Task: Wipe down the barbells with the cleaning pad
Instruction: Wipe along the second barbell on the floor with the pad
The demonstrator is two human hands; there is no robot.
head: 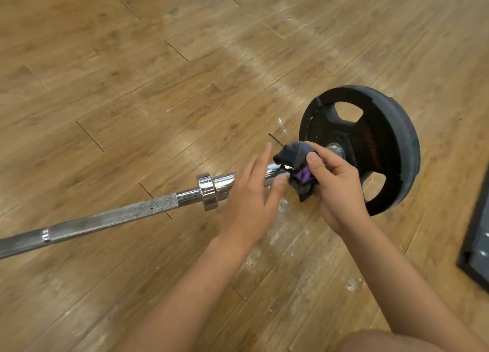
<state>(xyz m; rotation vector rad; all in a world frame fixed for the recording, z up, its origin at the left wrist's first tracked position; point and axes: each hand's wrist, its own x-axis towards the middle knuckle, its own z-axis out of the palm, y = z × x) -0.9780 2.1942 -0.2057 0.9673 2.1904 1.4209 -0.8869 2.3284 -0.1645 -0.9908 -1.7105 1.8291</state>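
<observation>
A steel barbell (pixel 111 216) lies across the wooden floor, running from the lower left up to a black weight plate (pixel 370 150) at the right. My right hand (pixel 336 182) grips a dark grey and purple cleaning pad (pixel 296 163) wrapped round the chrome sleeve beside the plate. Over the sleeve just left of the pad is my left hand (pixel 251 193), its fingers straight and its thumb touching the bar. The chrome collar (pixel 207 190) shows to the left of that hand.
The wooden plank floor (pixel 185 73) spreads all around, with white dusty smudges (pixel 352 283) near my arms. A dark mat or panel edge (pixel 476 245) lies at the right border. My knee (pixel 397 341) shows at the bottom.
</observation>
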